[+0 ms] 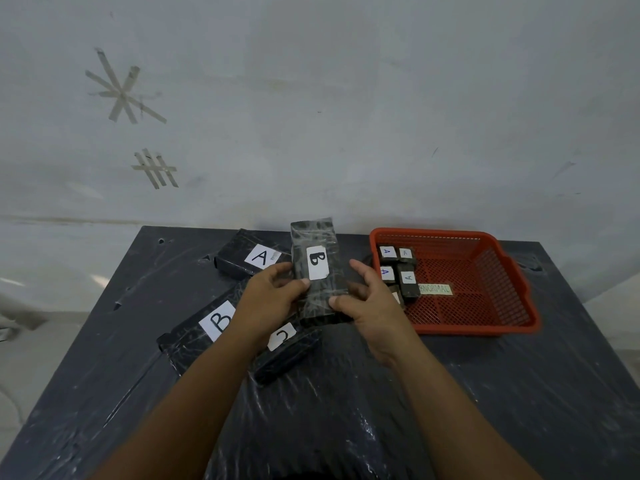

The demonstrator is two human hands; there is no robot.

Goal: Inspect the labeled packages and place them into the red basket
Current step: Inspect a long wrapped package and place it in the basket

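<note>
- Both hands hold a black plastic-wrapped package marked "B" (317,268) upright above the middle of a dark, film-covered table (485,393).
- The left hand (268,299) grips the package's left edge, its thumb lying across the front just below the white label.
- The right hand (369,306) grips the lower right side, thumb pressed on the front and fingers curled behind.
- The red basket (502,306) sits on the table just right of the hands, apart from the held package.
- Several small black packages labelled "A" (398,268) lie clustered in the basket's left part, beside a pale tag reading "ABNORMAL" (435,289).
- On the table to the left lie a larger package marked "A" (249,258), another marked "B" (204,327) and, partly under the left wrist, one marked "C" (287,348).
- Tape strips (121,90) form a star and a grid on the pale wall behind.
</note>
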